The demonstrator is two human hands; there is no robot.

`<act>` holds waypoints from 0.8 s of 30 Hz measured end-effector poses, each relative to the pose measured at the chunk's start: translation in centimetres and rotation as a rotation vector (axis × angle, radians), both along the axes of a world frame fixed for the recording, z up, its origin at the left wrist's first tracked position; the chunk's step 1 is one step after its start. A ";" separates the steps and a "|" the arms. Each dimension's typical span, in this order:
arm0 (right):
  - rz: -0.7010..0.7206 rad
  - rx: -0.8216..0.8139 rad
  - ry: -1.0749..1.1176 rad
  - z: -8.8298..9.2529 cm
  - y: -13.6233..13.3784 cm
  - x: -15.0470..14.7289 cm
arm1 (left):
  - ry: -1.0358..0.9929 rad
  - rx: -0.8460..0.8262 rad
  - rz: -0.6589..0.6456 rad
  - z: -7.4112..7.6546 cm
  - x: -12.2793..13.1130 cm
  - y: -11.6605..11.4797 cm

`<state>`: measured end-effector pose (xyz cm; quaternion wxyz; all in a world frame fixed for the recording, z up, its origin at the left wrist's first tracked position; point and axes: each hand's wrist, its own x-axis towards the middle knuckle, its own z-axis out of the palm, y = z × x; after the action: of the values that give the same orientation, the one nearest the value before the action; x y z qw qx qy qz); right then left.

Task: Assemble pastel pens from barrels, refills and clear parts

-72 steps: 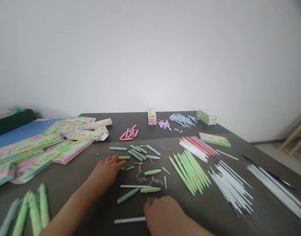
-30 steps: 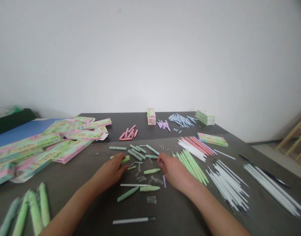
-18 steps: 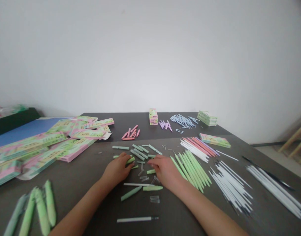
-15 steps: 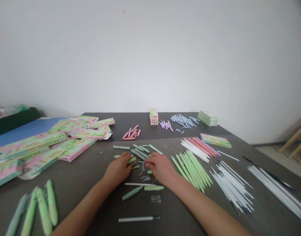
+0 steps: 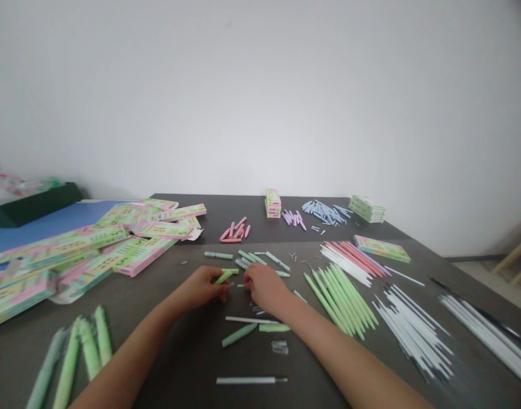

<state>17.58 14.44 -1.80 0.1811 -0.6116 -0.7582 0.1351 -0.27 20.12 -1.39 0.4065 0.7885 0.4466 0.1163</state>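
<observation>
My left hand (image 5: 204, 286) is closed around a light green pen barrel (image 5: 224, 276), tilted up between thumb and fingers. To its right, my right hand (image 5: 265, 287) has its fingertips pinched together; something thin and small shows at them, too small to name. Around the hands lie grey-green pen parts (image 5: 219, 255) and another light green piece. Nearer me are a white refill (image 5: 250, 320), a dark green barrel (image 5: 240, 335), a light green barrel (image 5: 274, 328) and small clear caps (image 5: 279, 347). One more refill (image 5: 251, 380) lies closest to me.
Rows of green pens (image 5: 343, 301) and white refills (image 5: 413, 332) lie to the right. Printed boxes (image 5: 153, 250) are heaped at left, beside several green pens (image 5: 70, 358). Farther back sit pink parts (image 5: 235, 231), purple parts (image 5: 294, 219), blue parts (image 5: 326, 212) and stacked boxes (image 5: 272, 204).
My left hand has lifted the light green barrel and tilted it. My right hand has drawn its fingertips together, closer to the left hand. The view has shifted slightly left.
</observation>
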 end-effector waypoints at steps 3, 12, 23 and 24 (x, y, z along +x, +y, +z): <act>-0.013 0.065 0.109 1.0 -1.3 0.4 | -0.121 -0.121 0.031 0.6 0.0 -0.6; -0.120 -0.080 0.590 1.5 -4.7 2.8 | -0.457 -0.426 0.008 2.0 2.1 -3.5; -0.113 -0.064 0.954 2.8 -6.6 3.1 | -0.599 -0.543 0.054 2.2 3.0 -4.6; -0.122 -0.036 0.972 2.9 -6.7 3.2 | -0.592 -0.552 0.055 2.2 3.0 -4.6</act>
<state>20.78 7.75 1.07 0.5110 -0.5240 -0.5462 0.4073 2.72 15.54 0.84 0.7107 0.5699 0.3456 0.2251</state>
